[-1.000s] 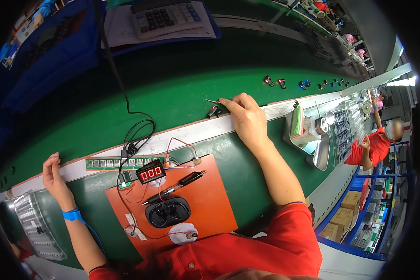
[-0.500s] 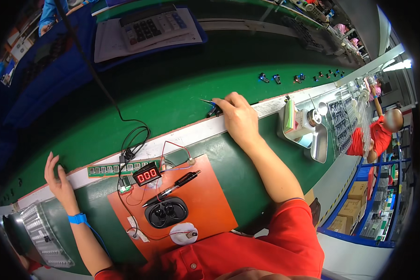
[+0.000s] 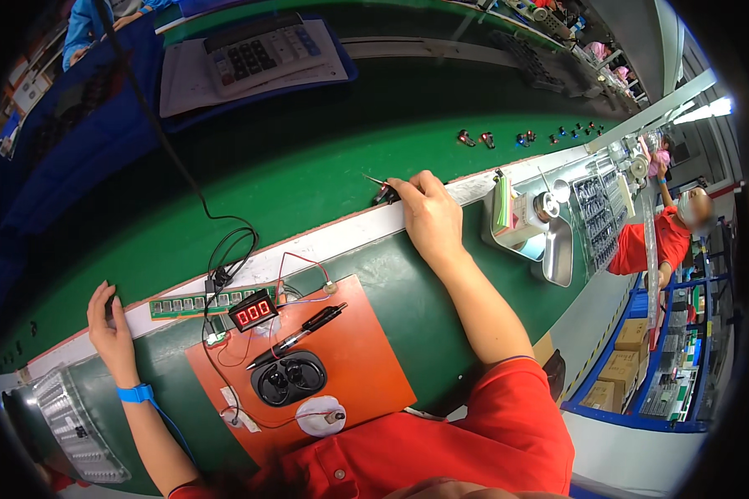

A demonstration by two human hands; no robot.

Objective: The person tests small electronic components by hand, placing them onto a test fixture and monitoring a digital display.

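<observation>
in the head view, the right hand (image 3: 434, 218) reaches over the white strip (image 3: 308, 243) along the bench (image 3: 404, 303), its thumb and fingers pinched on a thin pointed tool (image 3: 374, 178) whose tip points left. a small dark earpiece (image 3: 384, 196) lies on the green surface (image 3: 308, 187) beyond the strip, right by the fingertips; whether they touch it i cannot tell. the left hand (image 3: 111, 337) rests across the strip at the far left, fingers loosely curled and a little apart, a blue strap (image 3: 136, 393) around its wrist. between the arms is an orange mat (image 3: 370, 366) with a black oval case (image 3: 288, 379), a pen (image 3: 298, 336) and a white round pad (image 3: 314, 419); a lit red display (image 3: 253, 313) sits at its top edge, just beside a long green board (image 3: 177, 307). a metal tray (image 3: 560, 262) stands right of the right hand. further along the green surface, more small earpieces (image 3: 487, 140) lie in a scattered line.
</observation>
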